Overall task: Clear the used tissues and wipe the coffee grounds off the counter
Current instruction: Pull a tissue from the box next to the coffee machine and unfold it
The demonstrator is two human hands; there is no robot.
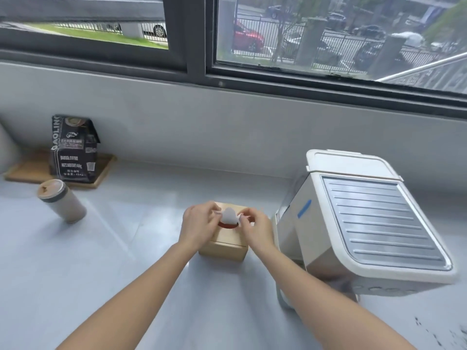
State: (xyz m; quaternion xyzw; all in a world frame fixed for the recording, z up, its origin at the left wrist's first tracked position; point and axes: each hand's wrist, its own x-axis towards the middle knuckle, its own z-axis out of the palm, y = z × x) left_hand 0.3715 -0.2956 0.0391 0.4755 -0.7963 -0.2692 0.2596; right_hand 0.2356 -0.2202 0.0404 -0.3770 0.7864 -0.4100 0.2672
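Coffee bag [74, 150], tumbler [62, 201], espresso machine [374, 221].

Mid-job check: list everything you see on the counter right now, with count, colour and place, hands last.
Square wooden tissue box: one, light tan, counter centre.
White tissue: one, sticking up from the box's round opening.
Boxy coffee machine: one, cream with grey ribbed top, right.
Coffee bag: one, black, back left on the tray.
Flat wooden tray: one, brown, back left.
Cylindrical tumbler: one, beige, left.
Coffee grounds: scattered dark specks, near right.
Left hand: pinching the tissue.
Right hand: pinching the tissue.
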